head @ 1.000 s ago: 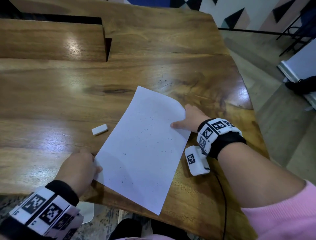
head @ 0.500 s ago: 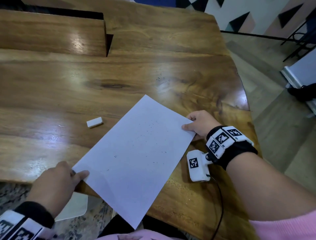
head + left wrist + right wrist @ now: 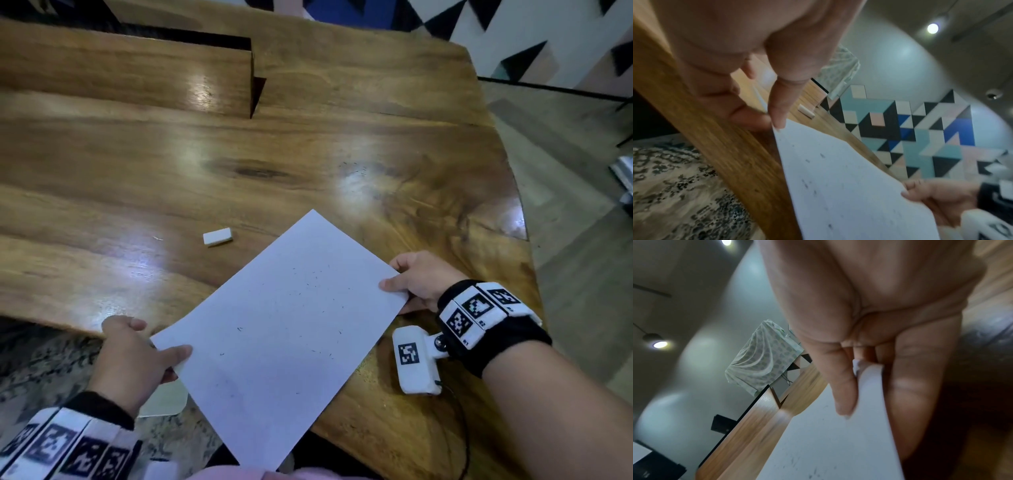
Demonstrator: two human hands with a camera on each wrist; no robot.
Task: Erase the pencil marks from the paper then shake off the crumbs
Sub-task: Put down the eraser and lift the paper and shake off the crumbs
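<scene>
A white sheet of paper (image 3: 284, 325) dotted with small dark eraser crumbs is held off the wooden table (image 3: 308, 154), over its near edge. My left hand (image 3: 137, 353) pinches its left corner, thumb on top. My right hand (image 3: 418, 284) pinches the right corner, thumb above and fingers beneath. In the left wrist view the paper (image 3: 849, 186) slopes down from my left hand's thumb tip (image 3: 777, 120), and my right hand (image 3: 937, 198) holds the far corner. In the right wrist view the paper (image 3: 838, 443) sits between thumb (image 3: 842, 386) and fingers. A small white eraser (image 3: 217, 237) lies on the table left of the sheet.
A raised wooden block (image 3: 137, 68) with a notch stands at the back left of the table. The table's right edge curves away to the floor (image 3: 565, 205). A patterned rug (image 3: 41, 370) lies below the near edge. Crumbs are scattered on the table (image 3: 356, 171) behind the sheet.
The paper has been lifted off the table and drawn toward me. Both hands now pinch its corners; the left hand slid from the table edge to grip the left corner.
</scene>
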